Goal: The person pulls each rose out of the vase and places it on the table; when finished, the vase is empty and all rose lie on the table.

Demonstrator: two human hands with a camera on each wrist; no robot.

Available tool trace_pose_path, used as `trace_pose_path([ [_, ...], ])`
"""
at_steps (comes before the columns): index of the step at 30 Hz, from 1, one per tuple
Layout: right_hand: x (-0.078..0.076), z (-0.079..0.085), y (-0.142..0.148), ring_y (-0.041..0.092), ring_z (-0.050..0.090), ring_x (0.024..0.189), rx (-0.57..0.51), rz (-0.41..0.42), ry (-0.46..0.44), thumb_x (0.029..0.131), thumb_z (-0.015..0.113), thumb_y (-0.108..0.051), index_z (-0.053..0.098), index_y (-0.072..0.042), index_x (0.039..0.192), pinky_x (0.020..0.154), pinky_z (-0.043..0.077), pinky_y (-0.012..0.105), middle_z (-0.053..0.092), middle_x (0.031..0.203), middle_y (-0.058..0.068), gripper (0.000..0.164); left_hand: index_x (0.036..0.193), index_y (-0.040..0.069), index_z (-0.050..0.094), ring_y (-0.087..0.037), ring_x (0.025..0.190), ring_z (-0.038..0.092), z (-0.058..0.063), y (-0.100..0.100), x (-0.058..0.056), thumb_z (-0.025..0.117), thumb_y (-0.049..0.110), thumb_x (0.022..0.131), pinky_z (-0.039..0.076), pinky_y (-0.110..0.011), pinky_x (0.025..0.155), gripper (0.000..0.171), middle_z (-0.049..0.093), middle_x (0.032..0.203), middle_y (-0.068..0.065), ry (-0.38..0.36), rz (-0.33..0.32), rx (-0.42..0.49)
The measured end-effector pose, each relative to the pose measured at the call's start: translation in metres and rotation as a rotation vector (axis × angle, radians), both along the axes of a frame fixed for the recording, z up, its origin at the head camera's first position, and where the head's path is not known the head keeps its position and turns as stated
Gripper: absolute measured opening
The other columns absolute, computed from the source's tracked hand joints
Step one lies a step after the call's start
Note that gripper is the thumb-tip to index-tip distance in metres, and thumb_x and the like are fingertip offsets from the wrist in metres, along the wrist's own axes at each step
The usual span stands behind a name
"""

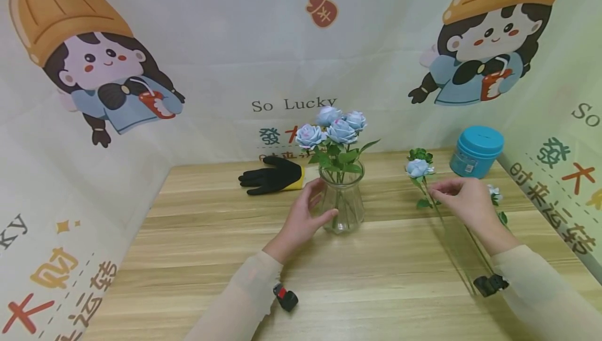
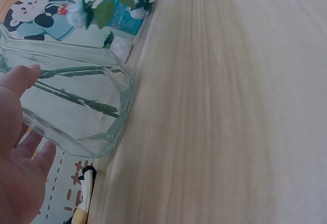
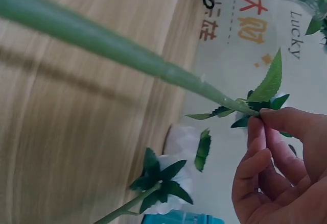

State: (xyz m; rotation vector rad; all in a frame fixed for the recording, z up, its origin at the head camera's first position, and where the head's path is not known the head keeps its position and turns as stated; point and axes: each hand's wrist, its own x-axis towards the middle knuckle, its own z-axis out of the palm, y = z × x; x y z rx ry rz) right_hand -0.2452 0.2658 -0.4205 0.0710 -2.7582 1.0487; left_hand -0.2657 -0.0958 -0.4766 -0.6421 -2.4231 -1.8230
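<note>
A clear glass vase [image 1: 350,205] stands on the table with several light-blue artificial roses [image 1: 340,131] upright in it. My left hand [image 1: 305,218] holds the vase from its left side, thumb in front and fingers behind; the green stem ends [image 2: 102,106] show through the glass in the left wrist view. To the right, my right hand [image 1: 463,200] pinches the stem [image 3: 127,53] of a single blue rose [image 1: 418,167] between thumb and fingers, just below the bloom. That stem slants down toward the table's near side. Another rose [image 3: 173,180] lies beyond the right hand, partly hidden by it in the head view.
Left of the vase lies a black glove [image 1: 273,175] with a yellow-and-white cuff. A blue lidded jar [image 1: 479,145] stands at the back right corner, with a green leafy piece [image 1: 420,155] to its left. Printed cloth [image 1: 211,33] encloses the table's back and sides.
</note>
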Motion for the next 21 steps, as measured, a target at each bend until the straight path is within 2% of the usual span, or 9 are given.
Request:
trace_pose_path([
  [3,-0.005,-0.007,0.004,0.015,0.068,0.079,0.020,0.014,-0.039,0.095,0.075,-0.020,0.078,0.001,0.101,0.061,0.052,0.026,0.078,0.099,0.020,0.022,0.156,0.005,0.036,-0.033,0.149,0.043,0.000,0.000,0.000,0.080,0.008,0.090,0.038,-0.041,0.122,0.079,0.045,0.158,-0.017,0.001,0.002,-0.005],
  [11,-0.015,-0.026,0.004,0.012,0.066,0.075,0.039,0.066,-0.100,0.092,0.075,-0.016,0.080,0.000,0.097,0.062,0.053,0.028,0.078,0.089,0.014,0.017,0.156,0.005,0.037,-0.032,0.149,0.043,0.000,0.000,0.001,0.080,0.008,0.090,0.038,-0.041,0.122,0.079,0.045,0.159,-0.017,0.000,0.011,-0.006],
  [16,-0.016,-0.031,0.000,0.019,0.069,0.078,0.057,0.056,-0.155,0.092,0.075,-0.018,0.080,-0.002,0.094,0.063,0.053,0.029,0.078,0.087,0.011,0.017,0.156,0.006,0.037,-0.032,0.149,0.043,0.001,0.000,0.001,0.081,0.011,0.090,0.039,-0.042,0.122,0.079,0.044,0.159,-0.016,-0.002,0.008,-0.009],
  [21,-0.018,-0.035,-0.003,0.024,0.070,0.077,0.088,0.061,-0.156,0.091,0.076,-0.017,0.080,-0.004,0.088,0.061,0.053,0.031,0.078,0.087,0.013,0.014,0.156,0.006,0.037,-0.033,0.149,0.042,0.001,0.000,0.001,0.080,0.010,0.090,0.039,-0.043,0.122,0.079,0.044,0.159,-0.016,-0.007,0.006,-0.004],
])
